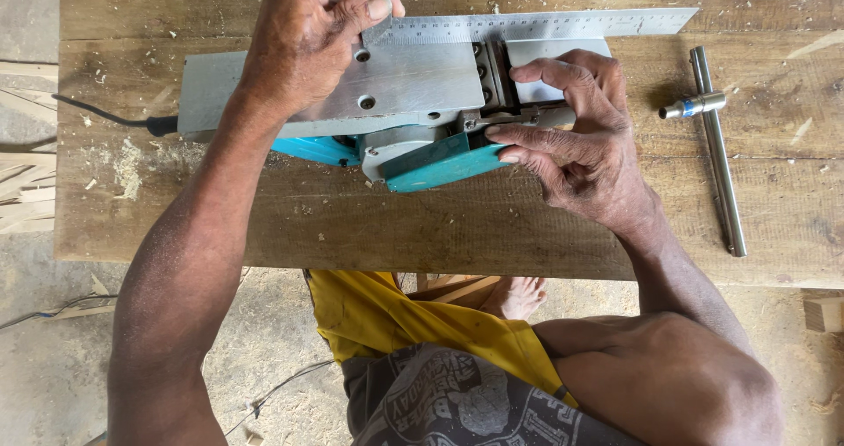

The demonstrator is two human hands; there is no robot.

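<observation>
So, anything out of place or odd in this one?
Only mildly. The electric planer lies upside down on the wooden bench, sole up, with the left hand pressing a steel square on it and the right hand at the blade drum. Wood chips litter the bench; a T-handle wrench lies apart.

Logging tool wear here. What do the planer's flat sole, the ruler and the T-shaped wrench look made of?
Planer sole: looks like bare cast or machined metal, matte grey, faintly scuffed, with drilled holes.
Ruler: probably steel, brushed silver with fine graduation marks along its edge.
T-shaped wrench: metal, shiny rounded bar; the cross handle carries a blue band, material unclear.
Bench: rough unfinished wood, visible grain.
</observation>
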